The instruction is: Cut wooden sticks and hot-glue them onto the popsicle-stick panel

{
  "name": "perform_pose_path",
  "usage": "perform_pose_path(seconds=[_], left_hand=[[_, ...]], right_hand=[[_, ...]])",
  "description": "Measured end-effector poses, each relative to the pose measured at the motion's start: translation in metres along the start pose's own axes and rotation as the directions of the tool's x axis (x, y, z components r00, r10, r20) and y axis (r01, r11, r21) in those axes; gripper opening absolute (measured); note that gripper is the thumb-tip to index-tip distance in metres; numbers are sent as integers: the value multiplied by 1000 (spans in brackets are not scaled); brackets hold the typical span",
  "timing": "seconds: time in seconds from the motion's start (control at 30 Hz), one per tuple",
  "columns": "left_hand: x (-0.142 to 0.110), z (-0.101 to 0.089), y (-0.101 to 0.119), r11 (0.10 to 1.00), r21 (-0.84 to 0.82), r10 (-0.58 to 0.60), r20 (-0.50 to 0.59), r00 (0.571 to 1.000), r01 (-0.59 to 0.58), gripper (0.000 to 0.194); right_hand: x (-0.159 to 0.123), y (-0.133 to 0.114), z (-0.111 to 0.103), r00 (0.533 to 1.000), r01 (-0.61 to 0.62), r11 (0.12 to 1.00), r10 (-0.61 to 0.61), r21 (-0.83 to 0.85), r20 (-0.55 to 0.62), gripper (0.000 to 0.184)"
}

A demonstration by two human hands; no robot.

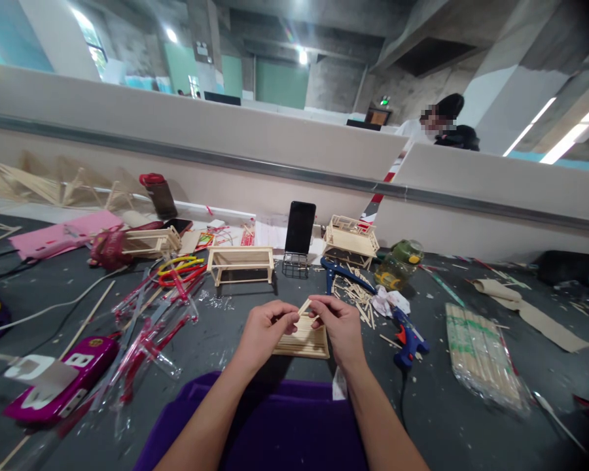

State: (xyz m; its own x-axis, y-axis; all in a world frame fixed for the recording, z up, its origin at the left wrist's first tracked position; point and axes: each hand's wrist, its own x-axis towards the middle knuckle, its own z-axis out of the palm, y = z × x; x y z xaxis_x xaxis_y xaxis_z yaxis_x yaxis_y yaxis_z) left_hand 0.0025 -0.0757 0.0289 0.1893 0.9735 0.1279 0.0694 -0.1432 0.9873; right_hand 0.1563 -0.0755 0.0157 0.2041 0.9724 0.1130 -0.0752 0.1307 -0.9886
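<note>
Between my fingertips is a short pale wooden stick [305, 306], pinched at its lower end by my left hand [269, 329] and at its upper end by my right hand [338, 327]. Both hands are closed in a pinch. Just below them lies a flat panel of wooden sticks [302, 345] set side by side, partly covered by my fingers. Cut stick pieces [357, 294] are scattered to the right of my right hand. A blue glue gun [410, 339] rests farther right on the dark table.
Small stick-built furniture pieces, a bench-like frame [240, 263] and a bed-like one [351, 239], stand behind a phone [300, 227] on a wire stand. Plastic wrappers [142, 333] and a purple power strip [63, 379] lie left; bundled sticks [481, 353] lie right. A person [439, 121] is beyond the partition.
</note>
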Motion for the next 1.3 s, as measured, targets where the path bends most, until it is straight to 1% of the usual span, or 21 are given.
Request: perform_pose_path(seconds=[0.13,0.37,0.47,0.57,0.63,0.7,0.8,0.93,1.07,1.3], left_hand=[[0,0,-1,1000,1,-2,7,1000,2,16],[-1,-1,-1,998,37,46,-8,999,-46,16],[0,-1,-1,998,35,47,-8,999,-47,16],[1,-1,-2,999,19,31,-8,999,-31,15],[2,0,-4,1000,-23,-15,-13,1000,15,16],[3,0,-6,991,-101,-86,-19,996,84,17],[3,-2,-7,950,-256,-185,-4,983,177,23],[2,-6,-6,890,-390,-243,39,969,238,28],[3,-7,-5,860,-445,-251,58,966,250,29],[3,-4,-5,890,-409,-234,-35,972,200,26]], right_hand=[[0,-1,1,999,-32,998,32,49,-3,24],[0,2,1,1000,10,999,-9,-48,18,23],[0,3,1,1000,17,999,-16,-31,27,24],[1,2,1,999,-3,1000,2,22,32,24],[0,0,1,999,-17,998,15,62,36,24],[0,-1,1,999,-22,996,19,89,40,23],[0,-2,1,999,-16,995,11,99,52,22],[0,-2,1,997,-9,996,2,94,72,20],[-1,-2,1,998,1,995,-7,104,60,19],[-3,-3,2,998,32,996,-36,79,56,18]])
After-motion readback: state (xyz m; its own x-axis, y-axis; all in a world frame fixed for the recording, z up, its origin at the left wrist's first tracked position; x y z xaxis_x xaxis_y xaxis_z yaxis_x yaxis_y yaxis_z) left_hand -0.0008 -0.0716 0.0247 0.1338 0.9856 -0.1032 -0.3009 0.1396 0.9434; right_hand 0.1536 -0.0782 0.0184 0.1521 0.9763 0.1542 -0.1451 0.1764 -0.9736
